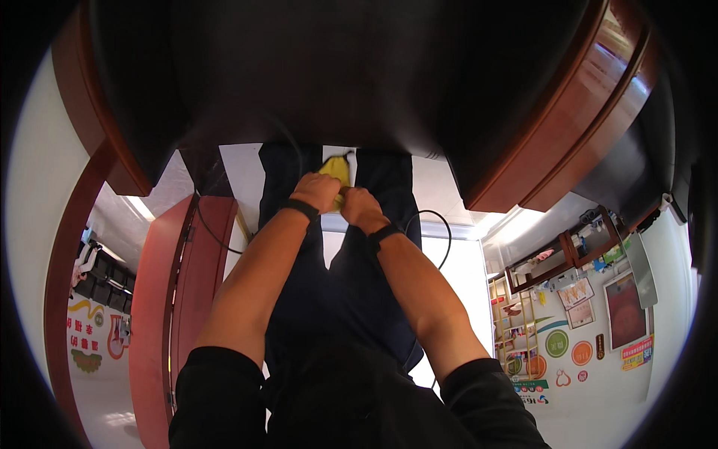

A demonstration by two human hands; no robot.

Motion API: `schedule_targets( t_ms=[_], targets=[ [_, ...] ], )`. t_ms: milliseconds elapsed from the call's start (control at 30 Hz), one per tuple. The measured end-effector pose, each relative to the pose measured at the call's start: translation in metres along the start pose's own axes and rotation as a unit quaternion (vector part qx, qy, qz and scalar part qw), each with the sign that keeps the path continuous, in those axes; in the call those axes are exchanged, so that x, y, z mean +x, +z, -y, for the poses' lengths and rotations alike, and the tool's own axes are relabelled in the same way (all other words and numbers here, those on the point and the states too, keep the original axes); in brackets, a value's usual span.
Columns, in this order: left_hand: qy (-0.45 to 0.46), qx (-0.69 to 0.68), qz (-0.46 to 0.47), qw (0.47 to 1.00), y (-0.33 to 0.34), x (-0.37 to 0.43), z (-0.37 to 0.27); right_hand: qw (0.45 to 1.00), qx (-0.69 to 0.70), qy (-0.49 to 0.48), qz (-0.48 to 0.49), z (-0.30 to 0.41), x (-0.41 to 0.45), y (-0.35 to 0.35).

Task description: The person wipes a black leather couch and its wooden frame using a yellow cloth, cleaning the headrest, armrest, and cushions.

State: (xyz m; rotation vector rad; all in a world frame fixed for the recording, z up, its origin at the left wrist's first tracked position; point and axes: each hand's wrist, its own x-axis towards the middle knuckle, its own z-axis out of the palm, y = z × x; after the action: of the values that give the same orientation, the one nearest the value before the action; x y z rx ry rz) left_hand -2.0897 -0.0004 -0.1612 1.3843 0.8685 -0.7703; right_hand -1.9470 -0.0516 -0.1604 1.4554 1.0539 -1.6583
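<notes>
Both hands are close together at the middle of the head view, in front of the person's dark-trousered legs. My left hand (pixel 318 192) is closed around a yellow cloth (pixel 336 167), part of which sticks up above the fingers. My right hand (pixel 360 206) grips the lower part of the same cloth, its knuckles nearly touching the left hand. The cloth looks bunched up and has a dark edge at the top. Each wrist wears a dark band.
A large dark upholstered surface (pixel 314 73) with wooden side frames (pixel 561 123) spans the top. A reddish wooden door (pixel 151 314) stands at the left. A thin black cable (pixel 449 236) loops at the right. Wooden shelving (pixel 572 252) lies farther right.
</notes>
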Motion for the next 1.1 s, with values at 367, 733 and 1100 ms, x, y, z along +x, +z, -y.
schedule_targets(
  t_ms=[367, 733, 1100],
  targets=[
    [0.105, -0.323, -0.339, 0.877, -0.171, 0.000, 0.007, 0.940, 0.006, -0.227, -0.255, 0.061, 0.000, -0.248],
    [0.067, 0.086, -0.460, 0.881, -0.311, 0.023, -0.019, 0.766, -0.207, -0.301, -0.528, 0.100, 0.046, -0.372],
    [-0.005, 0.149, -0.440, 0.885, -0.174, 0.036, 0.012, 0.851, -0.185, -0.200, -0.450, 0.107, 0.027, -0.209]
  ],
)
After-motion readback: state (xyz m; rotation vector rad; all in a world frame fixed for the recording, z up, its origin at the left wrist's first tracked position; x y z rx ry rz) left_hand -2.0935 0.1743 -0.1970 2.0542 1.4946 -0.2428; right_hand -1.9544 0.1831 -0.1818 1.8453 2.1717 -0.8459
